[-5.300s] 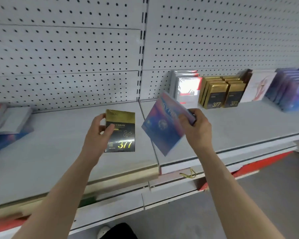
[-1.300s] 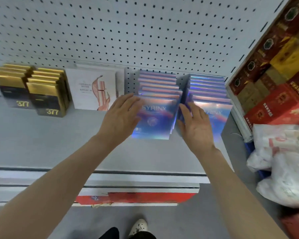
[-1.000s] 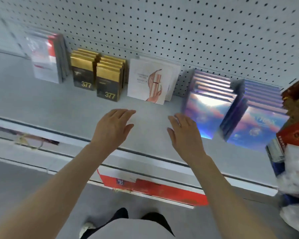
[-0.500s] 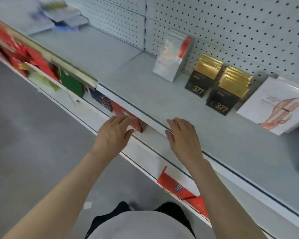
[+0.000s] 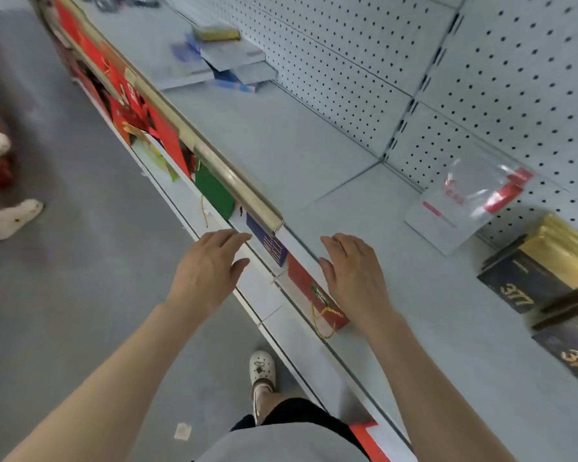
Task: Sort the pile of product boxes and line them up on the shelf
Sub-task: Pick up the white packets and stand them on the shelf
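Observation:
Both my hands are empty, fingers relaxed, hovering side by side. My left hand (image 5: 211,266) is out over the floor just in front of the shelf edge; my right hand (image 5: 351,270) is above the front edge of the grey shelf (image 5: 281,138). A loose pile of boxes (image 5: 224,60) lies flat at the far left end of the shelf. At the right stand a white-and-red wrapped box (image 5: 464,205) leaning on the pegboard and two rows of black-and-gold "377" boxes (image 5: 548,278), cut by the frame edge.
A gold rail (image 5: 187,131) runs along the shelf front. Red, green and blue gift bags (image 5: 211,191) sit on the lower shelf below it. Perforated pegboard (image 5: 481,78) backs the shelf. Another person's white shoes (image 5: 10,215) are on the grey floor at left.
My hands let go of the blue boxes lined up at the right and came away empty. The view has swung left along the shelf toward the loose pile.

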Available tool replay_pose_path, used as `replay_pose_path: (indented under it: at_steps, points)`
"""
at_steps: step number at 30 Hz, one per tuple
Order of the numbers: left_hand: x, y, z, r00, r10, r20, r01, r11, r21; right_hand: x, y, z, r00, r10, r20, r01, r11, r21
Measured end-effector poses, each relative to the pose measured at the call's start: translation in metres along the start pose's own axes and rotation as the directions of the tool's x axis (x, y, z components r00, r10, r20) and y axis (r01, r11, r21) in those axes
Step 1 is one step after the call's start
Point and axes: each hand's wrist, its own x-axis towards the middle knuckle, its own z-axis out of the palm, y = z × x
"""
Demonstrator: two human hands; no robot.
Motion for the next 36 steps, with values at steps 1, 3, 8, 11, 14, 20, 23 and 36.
replay_pose_path:
  at_steps: [1, 3, 8, 11, 14, 20, 23, 36]
  points:
    - [0.014, -0.011, 0.000, 1.000, -0.008, -0.002, 0.008, 1.000, 0.000, 0.019, -0.001, 0.005, 1.000, -0.017, 0.001, 0.017, 1.000, 0.004]
    - [0.043, -0.032, 0.000, 1.000, -0.031, -0.006, 0.031, 0.999, -0.007, 0.060, -0.002, 0.016, 0.999, -0.050, -0.014, 0.050, 0.999, 0.018]
    - [0.114, -0.090, 0.001, 0.996, -0.093, 0.004, 0.093, 0.996, 0.011, 0.162, -0.008, 0.045, 0.994, -0.110, -0.011, 0.111, 0.993, 0.048]
    - [0.149, -0.127, 0.001, 0.993, -0.113, 0.016, 0.112, 0.993, 0.021, 0.216, -0.018, 0.063, 0.992, -0.122, 0.014, 0.121, 0.991, 0.063]
    - [0.187, -0.169, 0.003, 0.992, -0.122, 0.013, 0.122, 0.992, 0.019, 0.276, -0.028, 0.083, 0.989, -0.146, 0.034, 0.144, 0.988, 0.060]
    - [0.268, -0.264, 0.000, 0.998, -0.055, 0.009, 0.055, 0.998, 0.008, 0.421, -0.064, 0.119, 0.982, -0.104, 0.156, 0.104, 0.995, 0.010]
    - [0.308, -0.314, -0.008, 1.000, -0.012, 0.029, 0.011, 1.000, 0.013, 0.497, -0.096, 0.133, 0.979, -0.054, 0.199, 0.048, 0.998, 0.035]
    - [0.448, -0.452, 0.016, 0.975, 0.140, 0.171, -0.129, 0.989, -0.072, 0.644, -0.167, 0.208, 0.752, 0.571, 0.330, -0.639, 0.506, 0.579]
